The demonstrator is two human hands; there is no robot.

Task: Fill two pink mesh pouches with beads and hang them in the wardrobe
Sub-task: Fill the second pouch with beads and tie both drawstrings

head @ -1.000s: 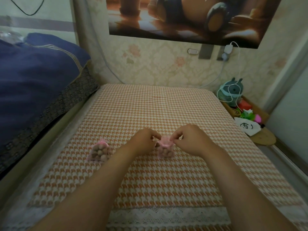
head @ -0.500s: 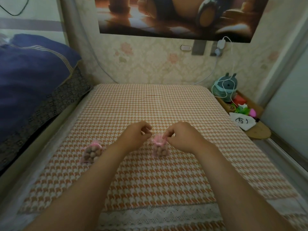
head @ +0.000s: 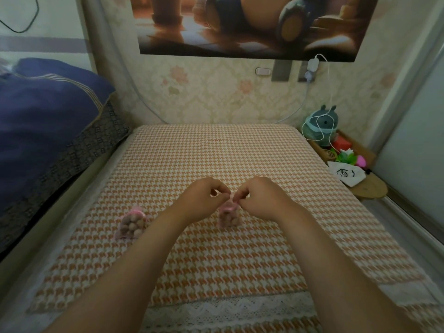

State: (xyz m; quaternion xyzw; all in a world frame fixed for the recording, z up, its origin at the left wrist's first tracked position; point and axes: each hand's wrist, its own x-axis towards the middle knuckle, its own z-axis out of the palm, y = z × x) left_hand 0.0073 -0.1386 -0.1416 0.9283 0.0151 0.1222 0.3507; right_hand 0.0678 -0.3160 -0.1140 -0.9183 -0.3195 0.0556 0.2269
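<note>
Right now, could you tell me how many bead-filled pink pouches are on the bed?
2. One pouch lies alone to the left of the left hand; the other pouch sits between both hands, its top pinched by the right hand. None seems hidden.

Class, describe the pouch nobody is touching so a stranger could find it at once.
Start at the orange houndstooth cloth. Left of the left hand lies a pink mesh pouch full of brownish beads. Unlike the other pouch, pinched between both hands, it lies alone, untouched.

Your fingers [head: 236,197] hid the drawstring at the neck of the right pouch [head: 229,216]; its beads blurred together, and the poster [head: 247,25] was cropped above.
</note>
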